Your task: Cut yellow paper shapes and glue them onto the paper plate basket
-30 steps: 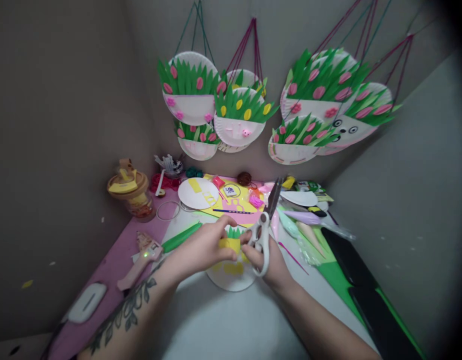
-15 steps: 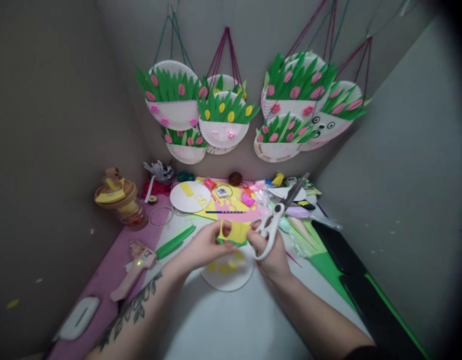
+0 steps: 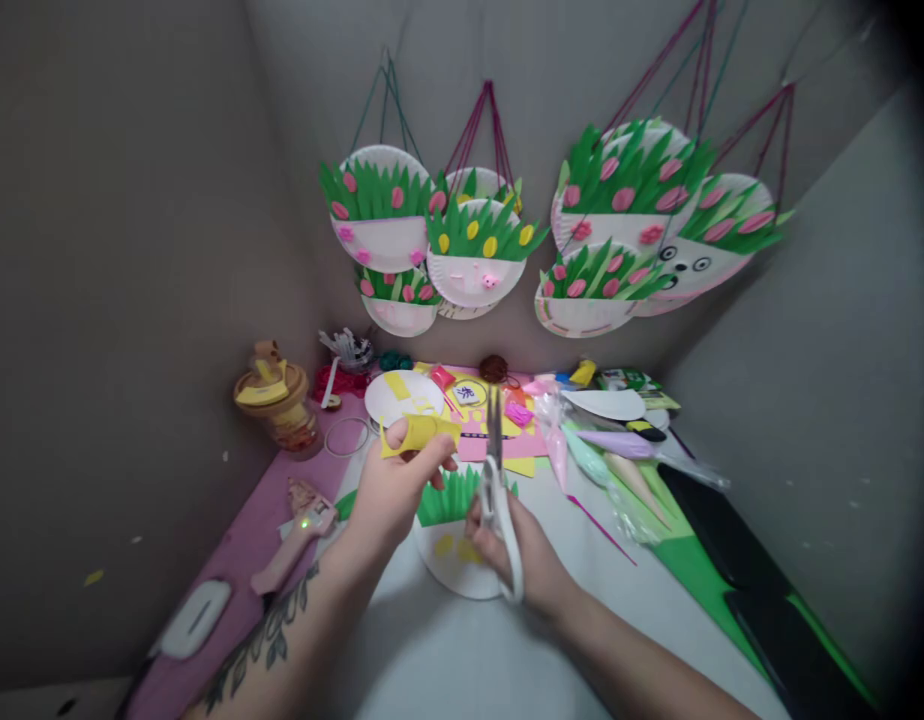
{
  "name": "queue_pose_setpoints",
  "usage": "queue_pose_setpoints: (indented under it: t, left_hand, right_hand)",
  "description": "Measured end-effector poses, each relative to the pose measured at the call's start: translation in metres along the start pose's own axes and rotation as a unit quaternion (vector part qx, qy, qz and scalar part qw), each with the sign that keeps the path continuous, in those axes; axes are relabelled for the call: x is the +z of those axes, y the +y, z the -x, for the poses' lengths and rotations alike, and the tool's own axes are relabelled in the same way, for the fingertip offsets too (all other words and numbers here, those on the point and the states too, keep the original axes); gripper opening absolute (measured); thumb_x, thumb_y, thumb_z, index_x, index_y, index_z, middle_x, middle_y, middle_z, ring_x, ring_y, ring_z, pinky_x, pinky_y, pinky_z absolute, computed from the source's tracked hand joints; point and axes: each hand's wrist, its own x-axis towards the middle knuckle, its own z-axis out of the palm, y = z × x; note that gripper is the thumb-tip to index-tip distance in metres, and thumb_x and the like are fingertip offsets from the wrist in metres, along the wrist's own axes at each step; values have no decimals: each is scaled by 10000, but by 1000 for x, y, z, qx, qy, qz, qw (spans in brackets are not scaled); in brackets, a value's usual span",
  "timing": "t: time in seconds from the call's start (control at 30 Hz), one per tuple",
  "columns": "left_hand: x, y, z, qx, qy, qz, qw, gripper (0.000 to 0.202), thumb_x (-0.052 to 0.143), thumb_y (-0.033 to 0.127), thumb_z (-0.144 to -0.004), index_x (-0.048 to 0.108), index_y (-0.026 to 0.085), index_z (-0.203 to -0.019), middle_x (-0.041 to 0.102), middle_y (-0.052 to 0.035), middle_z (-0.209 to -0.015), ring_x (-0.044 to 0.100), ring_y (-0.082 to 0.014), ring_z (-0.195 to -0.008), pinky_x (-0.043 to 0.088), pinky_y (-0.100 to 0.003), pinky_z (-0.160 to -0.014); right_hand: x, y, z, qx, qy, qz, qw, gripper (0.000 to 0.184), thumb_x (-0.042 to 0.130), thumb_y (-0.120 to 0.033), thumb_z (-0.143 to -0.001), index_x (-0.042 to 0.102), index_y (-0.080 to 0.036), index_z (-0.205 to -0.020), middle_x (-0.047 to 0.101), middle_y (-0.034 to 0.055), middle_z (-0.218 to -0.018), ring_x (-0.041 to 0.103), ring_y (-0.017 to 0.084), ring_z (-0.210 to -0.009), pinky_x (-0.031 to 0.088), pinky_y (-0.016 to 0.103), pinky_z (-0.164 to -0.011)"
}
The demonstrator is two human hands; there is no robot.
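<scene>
1. Here, at the far left of the table, a white gadget and a pink glue gun lie near a yellow-lidded jar that stands by the wall.
2. The left hand, its forearm tattooed, pinches a curled yellow paper scrap between thumb and fingers, raised above the table.
3. Below and between the hands, a paper plate rests on the table, with green paper grass at its upper edge and yellow bits on its face.
4. The right hand grips white-handled scissors, blades together and pointing up, just right of the scrap.
5. Further right, pastel plastic cones lie beside a green sheet.
6. Above, decorated plates hang on the wall by cords.
</scene>
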Motion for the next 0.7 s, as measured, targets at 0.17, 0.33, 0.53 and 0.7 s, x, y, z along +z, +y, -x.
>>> queue_pose_setpoints:
  t: [0.17, 0.33, 0.53, 0.7]
  left_hand:
    - [-2, 3, -1, 1, 30, 56, 998, 229, 732, 336, -697, 633, 142, -768, 641, 12, -628, 591, -89, -551, 492, -186, -533]
    - [3, 5, 3, -9, 40, 36, 998, 238, 728, 348, -700, 636, 139, -771, 641, 7, -623, 600, -99, -556, 486, -182, -501]
    - [7, 6, 5, -26, 46, 36, 998, 203, 704, 313, -712, 614, 137, -762, 632, 15, -606, 589, -91, -542, 481, -177, -505]
    - [7, 5, 6, -35, 40, 12, 999, 206, 691, 311, -723, 574, 143, -722, 620, 27, -584, 558, -76, -494, 450, -169, -474]
  right_hand:
    - [14, -7, 3, 29, -82, 22, 996, 412, 566, -589, -759, 414, -206, -778, 512, 12, -708, 469, 138, -596, 392, 253, -513]
    - [16, -10, 2, 34, -75, 37, 996, 468, 524, -661, -744, 398, -210, -761, 503, 16, -692, 464, 145, -596, 383, 259, -504]
    - [15, -5, 2, 29, -71, 48, 996, 517, 481, -725, -751, 367, -221, -743, 472, -10, -652, 422, 129, -574, 359, 247, -497]
    - [13, 0, 2, 22, -71, 43, 996, 556, 451, -770, -746, 374, -219, -757, 481, -10, -654, 430, 130, -579, 361, 248, -506]
